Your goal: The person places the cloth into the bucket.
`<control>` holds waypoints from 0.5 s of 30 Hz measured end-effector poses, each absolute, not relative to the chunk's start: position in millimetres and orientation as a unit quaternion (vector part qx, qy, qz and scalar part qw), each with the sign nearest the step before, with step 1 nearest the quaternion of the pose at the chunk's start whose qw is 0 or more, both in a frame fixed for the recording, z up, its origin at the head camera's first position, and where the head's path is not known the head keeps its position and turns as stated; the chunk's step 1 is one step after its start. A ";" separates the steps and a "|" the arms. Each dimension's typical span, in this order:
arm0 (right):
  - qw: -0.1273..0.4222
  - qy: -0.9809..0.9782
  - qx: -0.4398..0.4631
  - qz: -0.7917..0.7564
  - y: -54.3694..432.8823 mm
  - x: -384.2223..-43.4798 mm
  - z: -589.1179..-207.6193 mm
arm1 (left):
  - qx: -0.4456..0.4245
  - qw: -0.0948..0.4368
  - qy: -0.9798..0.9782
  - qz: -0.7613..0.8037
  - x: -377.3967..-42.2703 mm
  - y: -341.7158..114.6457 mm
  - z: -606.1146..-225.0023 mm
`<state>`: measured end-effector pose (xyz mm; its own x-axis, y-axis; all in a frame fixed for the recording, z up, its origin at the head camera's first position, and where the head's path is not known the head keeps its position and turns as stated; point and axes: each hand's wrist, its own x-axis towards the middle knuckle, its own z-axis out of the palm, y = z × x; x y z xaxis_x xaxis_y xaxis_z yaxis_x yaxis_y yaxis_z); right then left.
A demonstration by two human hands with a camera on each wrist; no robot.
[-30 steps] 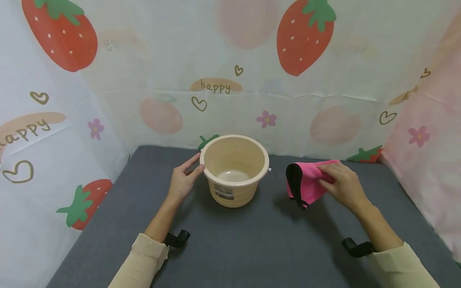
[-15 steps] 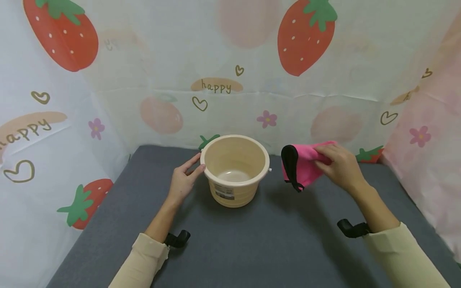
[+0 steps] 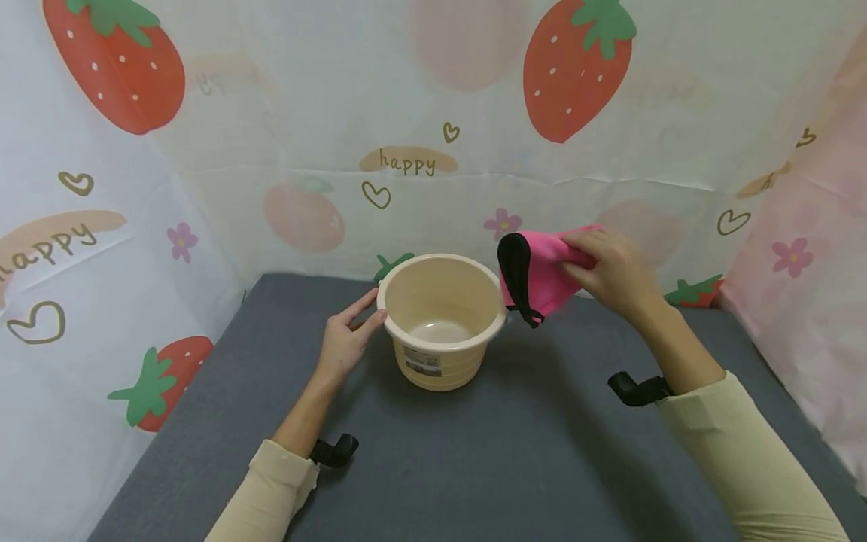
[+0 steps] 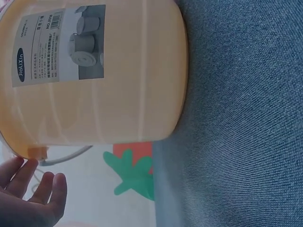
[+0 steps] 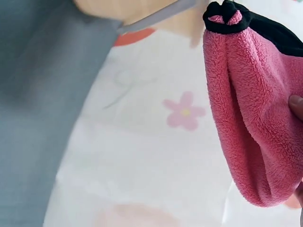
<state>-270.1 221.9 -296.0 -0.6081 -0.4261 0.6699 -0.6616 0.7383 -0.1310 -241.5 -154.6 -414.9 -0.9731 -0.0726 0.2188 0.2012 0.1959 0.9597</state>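
Observation:
A cream plastic bucket (image 3: 440, 301) stands upright on the table, with a printed label (image 4: 59, 45) on its side. My left hand (image 3: 342, 342) rests its fingertips and thumb against the left side of the rim, the fingers fairly straight. In the left wrist view, its fingers (image 4: 47, 189) are right by the rim and the handle's end. My right hand (image 3: 612, 275) pinches a folded pink fleecy cloth with black edging (image 3: 545, 275), held up off the table. The cloth's near edge overlaps the bucket's right rim in the head view. Up close its plush pile (image 5: 255, 109) shows.
The dark grey table (image 3: 433, 467) runs up to a white cloth backdrop (image 3: 284, 135) printed with strawberries, hearts and flowers. A pinkish side curtain (image 3: 813, 301) hangs at the right. The bucket's grey handle (image 5: 158, 16) hangs down behind it.
My right hand has lifted the pink cloth and carried it left and away from me, up to the bucket's right rim. My left hand and the bucket have stayed in place.

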 end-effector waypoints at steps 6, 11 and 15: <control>0.270 -0.895 0.302 0.186 190.7 -276.9 -279.2 | -0.039 0.111 -0.766 -0.631 -241.3 -154.2 -414.4; 0.230 -0.908 0.298 0.182 168.0 -281.8 -274.1 | -0.038 0.111 -0.763 -0.636 -240.9 -153.2 -414.7; 0.214 -0.903 0.317 0.197 150.6 -286.5 -274.9 | -0.037 0.111 -0.763 -0.636 -240.3 -153.7 -414.4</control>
